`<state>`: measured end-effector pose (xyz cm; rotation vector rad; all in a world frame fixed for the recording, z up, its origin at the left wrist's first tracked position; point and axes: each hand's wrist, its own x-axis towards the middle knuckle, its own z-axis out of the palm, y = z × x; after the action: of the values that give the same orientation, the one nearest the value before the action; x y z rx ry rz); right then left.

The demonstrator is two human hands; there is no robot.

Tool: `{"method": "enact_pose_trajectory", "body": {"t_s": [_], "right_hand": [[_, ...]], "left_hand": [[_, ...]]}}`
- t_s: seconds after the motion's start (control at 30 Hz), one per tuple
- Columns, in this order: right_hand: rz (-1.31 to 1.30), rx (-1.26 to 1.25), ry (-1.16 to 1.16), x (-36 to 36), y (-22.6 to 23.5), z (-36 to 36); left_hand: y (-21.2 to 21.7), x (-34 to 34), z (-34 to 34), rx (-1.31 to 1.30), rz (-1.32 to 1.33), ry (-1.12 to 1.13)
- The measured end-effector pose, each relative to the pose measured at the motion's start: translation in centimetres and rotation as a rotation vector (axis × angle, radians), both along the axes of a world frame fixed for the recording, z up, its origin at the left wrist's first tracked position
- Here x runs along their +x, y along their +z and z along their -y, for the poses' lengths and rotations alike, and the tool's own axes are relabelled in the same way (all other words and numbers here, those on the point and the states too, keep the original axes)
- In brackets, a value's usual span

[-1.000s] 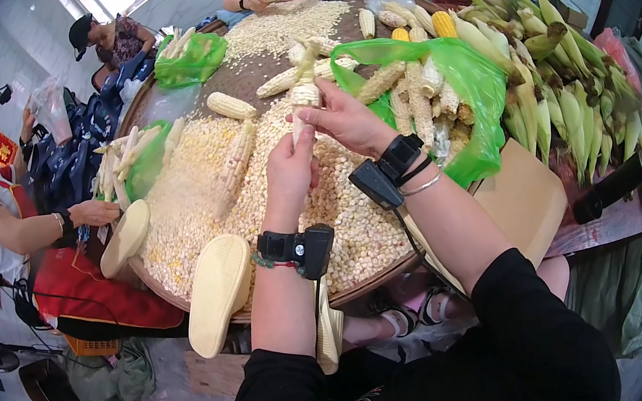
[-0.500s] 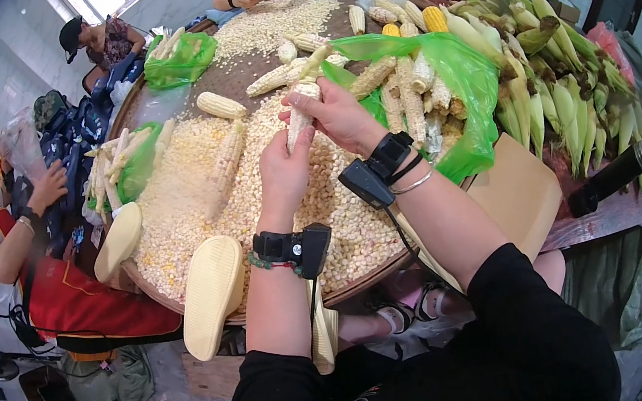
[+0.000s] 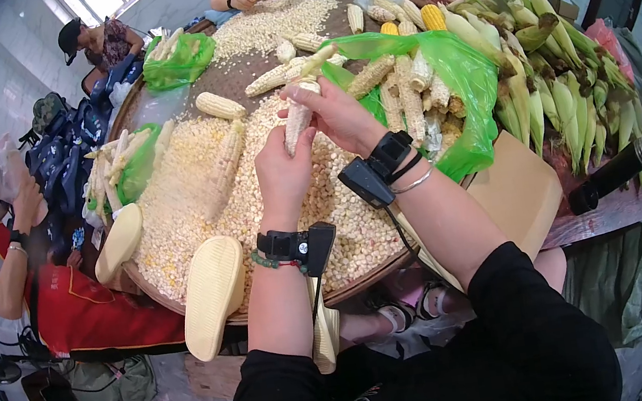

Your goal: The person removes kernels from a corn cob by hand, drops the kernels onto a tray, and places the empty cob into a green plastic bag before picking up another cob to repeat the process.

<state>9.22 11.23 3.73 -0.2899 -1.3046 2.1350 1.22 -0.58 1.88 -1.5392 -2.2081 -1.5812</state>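
Observation:
Both my hands are closed around a pale ear of corn (image 3: 298, 128), held at a slant over the round table. My left hand (image 3: 282, 171) grips its lower end, with the thumb pressed along the side. Around the upper part wrap the fingers of my right hand (image 3: 340, 116), its thumb lying on top. Part of the ear is hidden by my fingers. Below and left of my hands spreads a thick heap of loose white corn kernels (image 3: 193, 165). A light green plastic bag (image 3: 478, 100) filled with stripped cobs (image 3: 410, 98) lies just right of my right hand.
Unhusked corn (image 3: 561, 101) is piled at the right, near a black bottle (image 3: 613, 176). Yellow slipper-like soles (image 3: 214, 297) stand along the near rim. More ears (image 3: 220, 105) and green bags (image 3: 181, 60) lie farther back. Other people sit around the table, including one in red (image 3: 83, 316) at left.
My left hand has shifted very slightly right on the ear; my right hand stays nearly still. At left, the person in red has drawn a clear plastic bag left and down toward themselves.

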Motion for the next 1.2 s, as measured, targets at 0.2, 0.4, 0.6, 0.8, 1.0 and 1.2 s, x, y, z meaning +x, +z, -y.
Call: {"method": "enact_pose_trajectory", "body": {"t_s": [0.2, 0.4, 0.6, 0.8, 1.0, 1.2], "right_hand": [[-0.045, 0.077, -0.07, 0.0, -0.6, 0.2], [-0.074, 0.119, -0.019, -0.4, -1.1, -0.2], [0.003, 0.247, 0.011, -0.3, -1.3, -0.4], [-0.048, 0.237, 0.042, -0.2, -1.1, -0.5], [0.026, 0.073, -0.107, 0.0, -0.1, 0.1], [0.023, 0.166, -0.134, -0.4, -0.7, 0.3]], "left_hand": [[0.4, 0.4, 0.2, -0.12, -0.045, 0.083], [0.2, 0.2, 0.0, -0.127, 0.093, 0.003], [0.3, -0.3, 0.0, -0.168, 0.211, -0.01], [-0.4, -0.8, -0.1, -0.086, 0.144, 0.018], [0.8, 0.7, 0.4, -0.09, -0.067, 0.105], [0.9, 0.6, 0.5, -0.112, -0.121, 0.119]]}}
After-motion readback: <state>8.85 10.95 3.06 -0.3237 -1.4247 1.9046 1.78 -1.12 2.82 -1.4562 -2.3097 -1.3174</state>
